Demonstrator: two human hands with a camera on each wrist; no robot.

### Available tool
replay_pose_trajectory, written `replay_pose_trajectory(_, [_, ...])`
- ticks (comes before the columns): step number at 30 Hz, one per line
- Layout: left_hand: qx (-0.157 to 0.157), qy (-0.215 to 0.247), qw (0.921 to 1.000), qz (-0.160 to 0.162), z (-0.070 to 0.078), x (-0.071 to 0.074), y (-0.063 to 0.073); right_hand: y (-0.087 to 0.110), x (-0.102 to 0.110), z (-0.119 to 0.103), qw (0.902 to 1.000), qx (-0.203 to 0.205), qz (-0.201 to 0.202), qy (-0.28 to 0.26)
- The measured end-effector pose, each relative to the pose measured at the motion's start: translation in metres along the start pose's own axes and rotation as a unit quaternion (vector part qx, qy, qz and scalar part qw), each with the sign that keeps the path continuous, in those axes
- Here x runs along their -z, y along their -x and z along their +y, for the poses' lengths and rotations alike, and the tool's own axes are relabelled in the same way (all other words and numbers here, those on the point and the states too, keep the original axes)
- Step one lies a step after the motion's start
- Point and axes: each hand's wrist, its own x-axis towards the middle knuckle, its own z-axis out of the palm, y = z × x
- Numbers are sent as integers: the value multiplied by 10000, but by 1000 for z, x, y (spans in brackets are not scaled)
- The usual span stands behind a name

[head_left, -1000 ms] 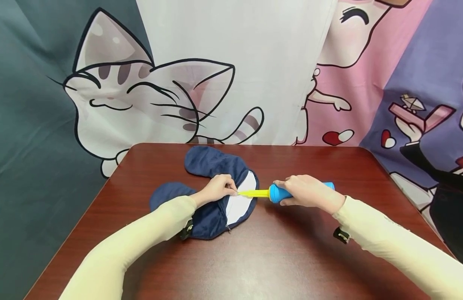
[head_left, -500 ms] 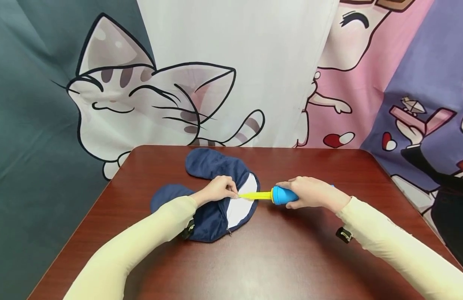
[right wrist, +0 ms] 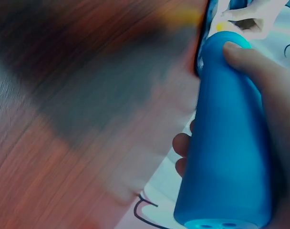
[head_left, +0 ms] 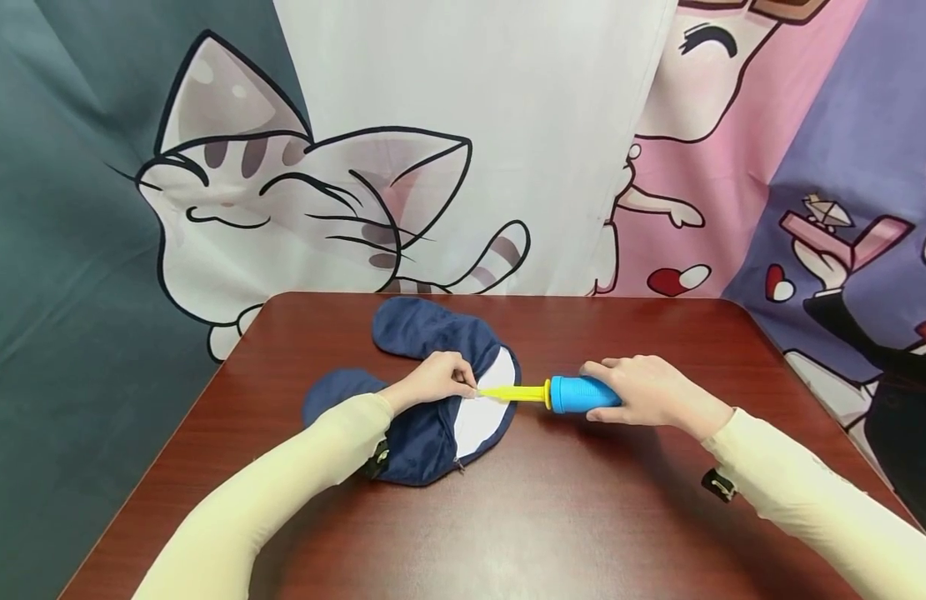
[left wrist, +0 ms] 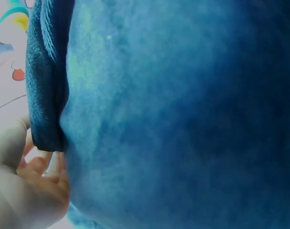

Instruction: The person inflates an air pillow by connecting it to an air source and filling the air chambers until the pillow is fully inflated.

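A navy plush neck pillow (head_left: 425, 329), curved like a U, lies on the table with its zipped cover parted over a white inner part (head_left: 481, 417). The fingertips of my left hand (head_left: 438, 377) pinch at the white part, right at the tip of a yellow nozzle (head_left: 518, 393). That nozzle belongs to a blue hand pump (head_left: 583, 394), held level in the head view. My right hand (head_left: 646, 390) grips the pump's rear, thumb along the barrel (right wrist: 231, 138) in the right wrist view. Navy plush (left wrist: 173, 105) fills most of the left wrist view, beside my left hand (left wrist: 30, 186).
The dark reddish wooden table (head_left: 493, 533) reaches back to a cartoon-printed cloth (head_left: 568, 150) hanging behind it. A zipper pull (head_left: 459, 464) sits at the near edge of the pillow's opening.
My right hand has drawn back to the right, and more of the pump's blue barrel shows ahead of it. The left hand and the nozzle tip hold about the same place.
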Motion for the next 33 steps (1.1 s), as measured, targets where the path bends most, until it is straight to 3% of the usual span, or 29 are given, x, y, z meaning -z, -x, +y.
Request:
replay_pose_trajectory(6, [-363, -175, 9992, -5, 6, 7, -3, 3, 1, 1, 9994, -48, -182, -287])
replay_pose_trajectory(16, [-773, 93, 9964, 332, 32, 18, -13, 3, -2, 5, 9993, 90, -93, -357])
replay_pose_trajectory(23, [-1208, 519, 9913, -68, 44, 10, -22, 2, 0, 4, 9993, 79, -90, -348])
replay_pose_trajectory(33, [-1113, 974, 9871, -610, 43, -9, -27, 3, -1, 2, 9980, -12, -277, -570])
